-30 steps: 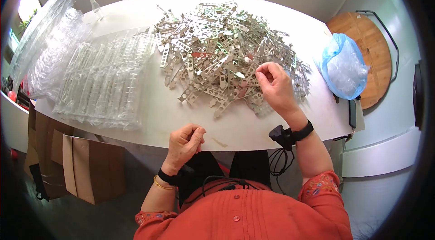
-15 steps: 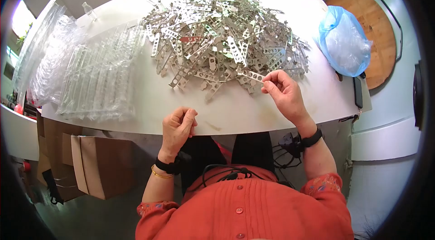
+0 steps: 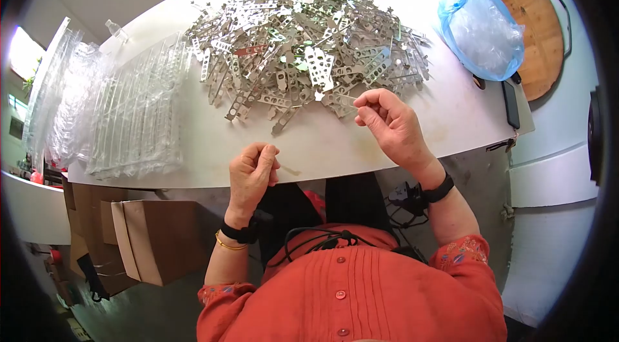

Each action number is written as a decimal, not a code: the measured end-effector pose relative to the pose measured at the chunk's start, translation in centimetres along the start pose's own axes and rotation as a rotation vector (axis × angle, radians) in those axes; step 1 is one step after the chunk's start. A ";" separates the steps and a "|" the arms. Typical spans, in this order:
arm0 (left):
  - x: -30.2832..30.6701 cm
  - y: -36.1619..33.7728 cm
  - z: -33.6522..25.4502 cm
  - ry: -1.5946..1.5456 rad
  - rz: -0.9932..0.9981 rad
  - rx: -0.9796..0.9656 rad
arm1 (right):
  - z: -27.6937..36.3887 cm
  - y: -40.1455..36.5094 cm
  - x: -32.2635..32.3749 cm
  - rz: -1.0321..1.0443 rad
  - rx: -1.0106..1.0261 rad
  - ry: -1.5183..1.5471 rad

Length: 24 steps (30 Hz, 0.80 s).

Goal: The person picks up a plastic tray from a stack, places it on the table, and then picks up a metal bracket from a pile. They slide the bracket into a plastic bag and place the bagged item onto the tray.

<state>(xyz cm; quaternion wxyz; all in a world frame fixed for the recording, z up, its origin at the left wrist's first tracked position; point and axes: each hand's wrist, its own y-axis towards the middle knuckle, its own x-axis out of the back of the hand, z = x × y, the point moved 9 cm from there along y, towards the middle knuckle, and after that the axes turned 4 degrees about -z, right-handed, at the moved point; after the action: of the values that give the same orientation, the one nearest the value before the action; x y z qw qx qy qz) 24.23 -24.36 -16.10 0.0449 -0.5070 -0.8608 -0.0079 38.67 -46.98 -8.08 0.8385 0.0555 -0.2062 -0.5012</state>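
Observation:
A large heap of perforated metal strips [image 3: 303, 39] lies on the white table [image 3: 225, 155] in front of me. My right hand [image 3: 393, 129] is at the heap's near right edge, with thumb and index finger pinched on the end of a thin perforated metal strip [image 3: 345, 102]. The far end of that strip blends with the pieces behind it. Closer to the table's front edge, my left hand [image 3: 253, 171] is closed, its fingers curled and the thumb pressed against them. Whatever it may hold is hidden.
Clear plastic packs [image 3: 138, 110] stand at the left of the table, with a small clear bottle [image 3: 117, 30] behind. A blue plastic bag [image 3: 482, 29] and a dark phone-like object [image 3: 510, 104] lie at the right. Cardboard boxes [image 3: 164, 239] stand on the floor at left.
The view has shifted slightly. My right hand has moved a little left and upward in the picture, and the strip at its fingertips looks fainter. My left hand stays closed in nearly the same place.

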 end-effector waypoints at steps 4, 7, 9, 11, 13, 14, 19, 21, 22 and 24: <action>-2.0 0.6 -0.8 -0.001 0.022 0.005 | -1.0 -0.6 -0.2 0.027 -0.140 0.190; -4.2 1.5 -1.5 -0.012 0.110 0.113 | -1.1 -1.1 -0.3 0.034 -0.109 0.143; -5.6 2.6 -2.1 0.006 0.132 0.144 | -0.9 -1.3 -0.3 0.036 -0.082 0.123; -6.5 3.6 -2.3 0.026 0.142 0.179 | -0.3 -1.4 -0.2 0.027 -0.023 0.045; -7.6 4.7 -2.1 0.067 0.182 0.201 | 0.1 -1.5 -0.3 0.035 0.007 0.029; -7.8 5.2 -2.0 0.067 0.179 0.201 | 0.3 -1.6 -0.3 0.035 0.030 0.007; -9.2 5.7 -1.6 -0.178 0.228 0.318 | 0.6 -1.6 -0.6 0.042 0.097 -0.024; -9.5 5.8 -1.3 -0.196 0.232 0.347 | 0.6 -1.6 -0.6 0.048 0.110 -0.032; -9.5 5.8 -1.1 -0.220 0.232 0.373 | 0.6 -1.6 -0.8 0.064 0.130 -0.057; -9.5 6.2 -1.1 -0.226 0.234 0.352 | 0.5 -1.4 -1.1 0.077 0.151 -0.080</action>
<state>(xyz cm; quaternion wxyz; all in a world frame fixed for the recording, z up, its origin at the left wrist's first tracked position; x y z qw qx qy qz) 34.26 -29.70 -15.96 0.0365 -0.5851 -0.7840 0.2041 36.88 -46.65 -8.35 0.8417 0.0904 -0.2786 -0.4536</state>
